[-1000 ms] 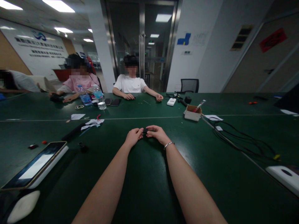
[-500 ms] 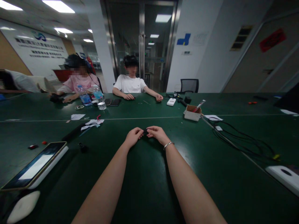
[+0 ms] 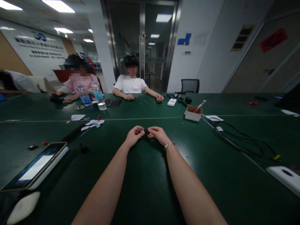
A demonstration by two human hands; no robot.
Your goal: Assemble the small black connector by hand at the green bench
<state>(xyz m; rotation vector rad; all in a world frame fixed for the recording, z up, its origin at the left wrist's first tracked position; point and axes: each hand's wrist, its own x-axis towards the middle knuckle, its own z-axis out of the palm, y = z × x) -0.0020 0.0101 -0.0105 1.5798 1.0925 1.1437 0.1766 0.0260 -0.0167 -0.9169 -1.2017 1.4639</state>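
A small black object (image 3: 146, 131) spans the gap between my fingertips, low over the green table (image 3: 150, 175). Its exact kind is too small to make out. My left hand (image 3: 135, 137) pinches its left end, where a pale, silvery bit shows between thumb and fingers. On the other end, the thumb and fingers of my right hand (image 3: 158, 135) are closed. A silver bracelet (image 3: 169, 146) circles my right wrist. Much of the black object is covered by the fingers.
To the left lie a phone (image 3: 37, 165) propped on a white block, a white mouse (image 3: 23, 207) and a small black cylinder (image 3: 83, 148). A cardboard box (image 3: 193, 115) and black cables (image 3: 243, 137) are on the right. Two people sit across, near water bottles (image 3: 99, 98).
The fingers of my left hand have shifted slightly, and a pale, silvery bit now shows beside the black object. My right hand has stayed nearly still.
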